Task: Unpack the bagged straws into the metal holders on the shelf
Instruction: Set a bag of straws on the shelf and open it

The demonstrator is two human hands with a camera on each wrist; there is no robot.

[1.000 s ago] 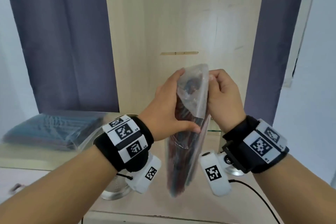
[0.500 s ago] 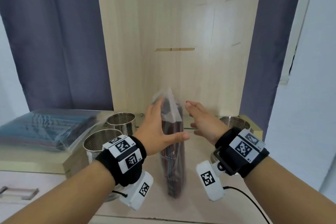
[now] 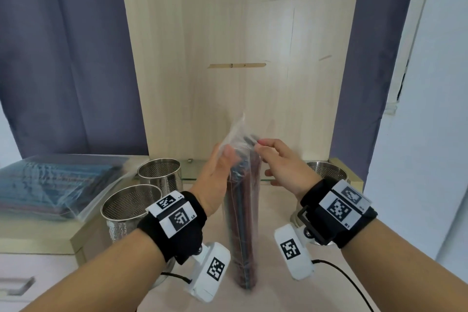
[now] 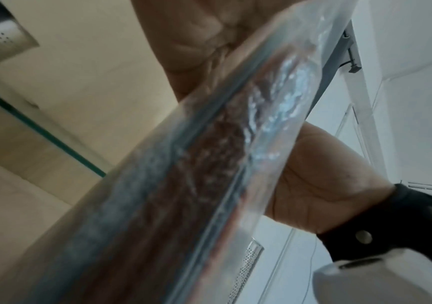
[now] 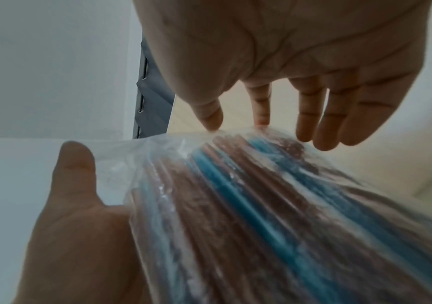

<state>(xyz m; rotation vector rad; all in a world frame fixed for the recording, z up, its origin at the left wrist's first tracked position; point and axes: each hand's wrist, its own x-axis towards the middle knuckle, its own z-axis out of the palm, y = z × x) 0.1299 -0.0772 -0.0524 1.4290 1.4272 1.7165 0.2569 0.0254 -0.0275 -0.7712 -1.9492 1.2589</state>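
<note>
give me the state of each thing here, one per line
bag of straws: upright on the shelf, straws inside
left hand: open, flat against the bag's side
right hand: fingertips at the bag's top
near metal holder: upright, empty
far metal holder: upright, empty
second straw bag: lying flat

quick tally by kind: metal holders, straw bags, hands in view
metal holders: 3, near left, back left, right
bags of straws: 2, the upright bag between the hands and a flat bag lying at left
hands: 2, left hand and right hand
total: 7
</note>
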